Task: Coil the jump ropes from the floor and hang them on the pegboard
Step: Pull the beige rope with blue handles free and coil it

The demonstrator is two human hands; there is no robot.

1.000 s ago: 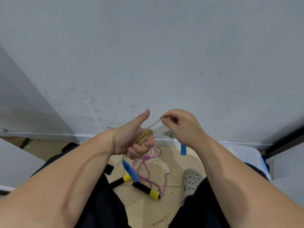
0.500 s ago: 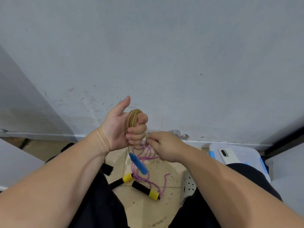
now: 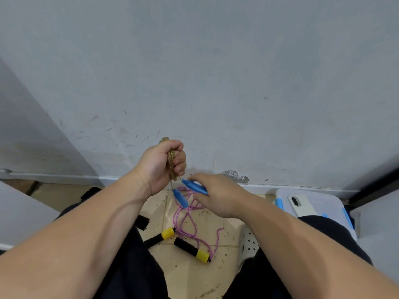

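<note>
the left hand (image 3: 162, 167) is fisted tight round a bundle of loops of the gold rope (image 3: 170, 160), held up close to the wall (image 3: 216, 83). just below and to its right, the right hand (image 3: 218, 197) has its fingers curled loosely about one blue handle (image 3: 194, 187). the second blue handle (image 3: 180, 198) dangles free under the left fist. the pink rope (image 3: 187, 216) lies loose on the floor (image 3: 194, 277) beneath both hands, not yet coiled.

only the fist pins the loops, so if that grip eases while the handles are gathered in, the coil would likely spring apart. the dangling handle appears to hang over the pink strands and could snag them on a lift.

there is free air above both hands. the wall stands close ahead of them. off to the right of the right hand sits a lidded box (image 3: 336, 203) with a phone (image 3: 302, 206) on it. no pegboard shows, so hanging probably calls for a turn away.
</note>
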